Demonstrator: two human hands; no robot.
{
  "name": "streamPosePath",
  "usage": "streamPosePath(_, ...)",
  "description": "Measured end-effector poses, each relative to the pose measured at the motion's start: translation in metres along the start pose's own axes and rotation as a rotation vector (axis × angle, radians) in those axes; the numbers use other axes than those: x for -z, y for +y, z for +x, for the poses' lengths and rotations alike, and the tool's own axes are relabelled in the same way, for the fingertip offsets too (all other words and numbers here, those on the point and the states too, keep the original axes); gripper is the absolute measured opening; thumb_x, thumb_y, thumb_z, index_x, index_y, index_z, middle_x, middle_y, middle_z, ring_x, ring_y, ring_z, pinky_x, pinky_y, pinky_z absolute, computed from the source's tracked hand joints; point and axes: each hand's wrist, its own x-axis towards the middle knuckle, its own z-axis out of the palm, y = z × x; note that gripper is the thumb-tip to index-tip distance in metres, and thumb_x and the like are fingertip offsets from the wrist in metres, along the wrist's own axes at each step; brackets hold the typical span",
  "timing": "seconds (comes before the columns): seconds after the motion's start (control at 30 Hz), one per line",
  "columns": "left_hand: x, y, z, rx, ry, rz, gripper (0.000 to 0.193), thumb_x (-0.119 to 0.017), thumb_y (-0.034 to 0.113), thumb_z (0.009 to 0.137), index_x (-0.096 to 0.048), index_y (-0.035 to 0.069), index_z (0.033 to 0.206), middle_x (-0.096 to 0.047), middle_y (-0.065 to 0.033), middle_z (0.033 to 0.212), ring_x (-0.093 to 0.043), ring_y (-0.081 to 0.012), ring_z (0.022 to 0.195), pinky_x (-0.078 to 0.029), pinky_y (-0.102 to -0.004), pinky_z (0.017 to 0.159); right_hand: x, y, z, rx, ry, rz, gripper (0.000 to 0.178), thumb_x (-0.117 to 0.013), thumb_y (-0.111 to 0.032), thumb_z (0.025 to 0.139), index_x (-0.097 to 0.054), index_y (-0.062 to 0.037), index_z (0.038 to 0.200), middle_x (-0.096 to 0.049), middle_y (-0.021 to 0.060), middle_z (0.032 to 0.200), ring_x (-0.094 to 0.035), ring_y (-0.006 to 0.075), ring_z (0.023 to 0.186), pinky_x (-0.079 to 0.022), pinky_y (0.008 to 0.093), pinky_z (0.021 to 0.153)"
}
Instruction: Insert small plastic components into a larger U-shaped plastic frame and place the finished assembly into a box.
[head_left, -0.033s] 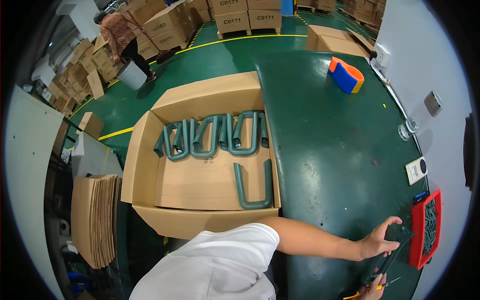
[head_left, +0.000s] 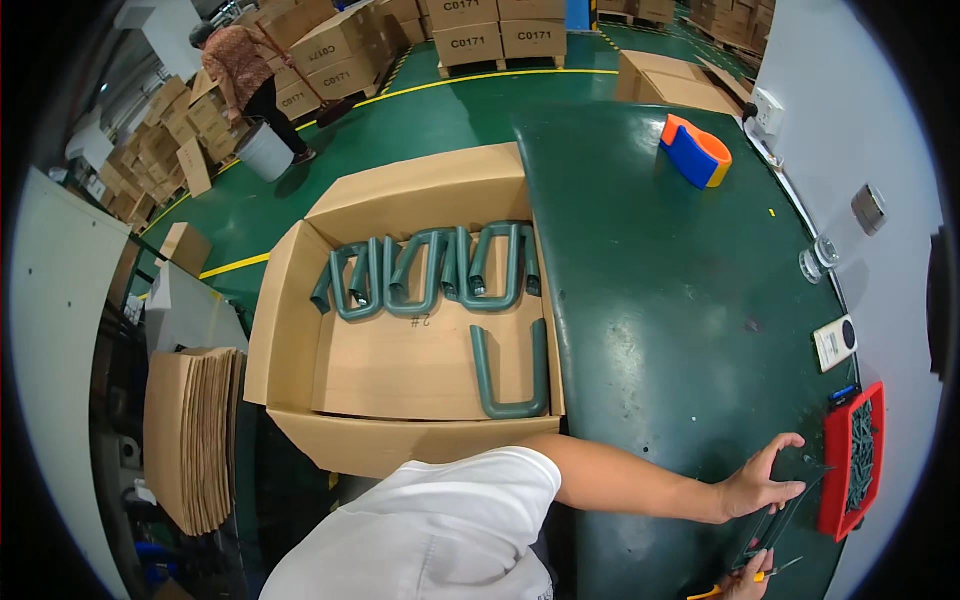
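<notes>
While several green bent tubes lie in the carton, well left of my fingers, I cannot judge how many remain. One dark green piece lies between my left hand, thumb and forefinger parted, grip unclear, and my right hand, closed around a yellow-handled tool.

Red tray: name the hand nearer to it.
Left. The left hand is just left of the red tray; the right hand is farther off, toward the lower left.
</notes>
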Motion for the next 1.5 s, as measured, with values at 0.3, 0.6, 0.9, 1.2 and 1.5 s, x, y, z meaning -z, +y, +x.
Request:
streamPosePath(0.3,-0.002,-0.029,-0.013,0.129,0.201,0.111,0.041,-0.054,0.007,0.077,-0.041,0.000,0.116,-0.052,-0.0110,0.080,-0.051,-0.0160,0.050,-0.044,-0.0300,0.048,0.003,0.018,0.009,0.184,-0.001,-0.261,0.030,-0.058,-0.022,0.088,-0.061,0.0053,0.100,-0.055,0.0059,0.069,-0.043,0.0096,0.050,-0.033,0.0228,0.043)
streamPosePath(0.6,0.001,-0.039,-0.017,0.031,0.215,0.184,0.027,-0.049,0.005,0.072,-0.043,0.003,0.098,-0.048,-0.0104,0.075,-0.051,-0.0177,0.055,-0.042,-0.0314,0.047,0.018,0.031,0.011,0.227,-0.220,-0.169,0.028,-0.060,-0.011,0.087,-0.060,0.0025,0.111,-0.053,0.0017,0.070,-0.044,0.0070,0.055,-0.033,0.0199,0.047)
streamPosePath(0.9,-0.003,-0.023,-0.022,-0.038,0.109,0.193,0.032,-0.046,0.002,0.069,-0.042,0.001,0.101,-0.045,-0.0085,0.081,-0.049,-0.0181,0.074,-0.045,-0.0310,0.065,0.023,0.028,0.013,0.098,-0.267,-0.211,0.026,-0.061,-0.013,0.088,-0.061,0.0013,0.109,-0.052,0.0023,0.068,-0.044,0.0079,0.054,-0.034,0.0199,0.047)
streamPosePath(1.2,-0.006,-0.052,-0.026,-0.325,0.118,0.412,0.066,-0.048,-0.001,0.070,-0.028,-0.005,0.133,-0.052,-0.0173,0.096,-0.054,-0.0251,0.086,-0.046,-0.0340,0.078,0.002,0.017,0.004,0.137,-0.195,-0.121,0.025,-0.066,-0.016,0.084,-0.061,0.0040,0.098,-0.054,0.0040,0.069,-0.046,0.0096,0.055,-0.034,0.0218,0.047)
streamPosePath(1.5,-0.003,-0.050,-0.031,-0.309,0.051,0.460,0.071,-0.050,0.000,0.070,-0.023,-0.009,0.136,-0.055,-0.0203,0.099,-0.055,-0.0299,0.092,-0.044,-0.0360,0.084,-0.009,0.016,-0.001,0.185,-0.140,-0.043,0.027,-0.068,-0.014,0.082,-0.061,0.0071,0.097,-0.057,0.0069,0.073,-0.048,0.0122,0.056,-0.035,0.0239,0.048)
